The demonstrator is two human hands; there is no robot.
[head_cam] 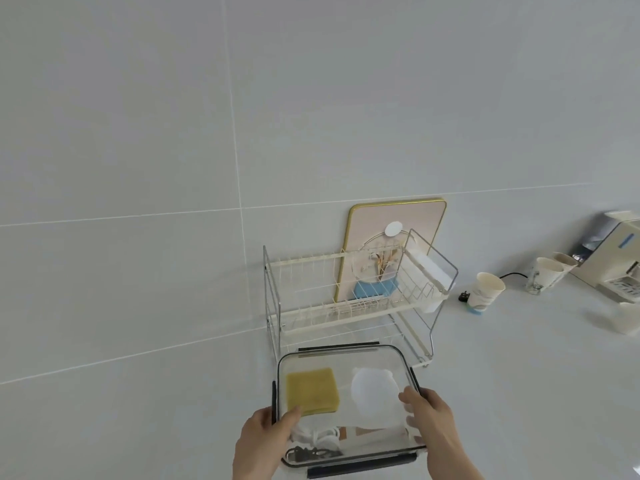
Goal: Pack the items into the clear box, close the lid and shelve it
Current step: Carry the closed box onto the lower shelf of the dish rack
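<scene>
The clear box with its dark-trimmed lid on is held up in front of the two-tier wire dish rack. Through the lid I see a yellow sponge, a white round item and a white cable with dark bits. My left hand grips the box's left side, thumb on the lid. My right hand grips the right side, fingers over the lid edge.
A pink gold-rimmed board leans on the tiled wall behind the rack, and a blue cloth lies on the upper tier. Paper cups and a water dispenser stand to the right on the white counter.
</scene>
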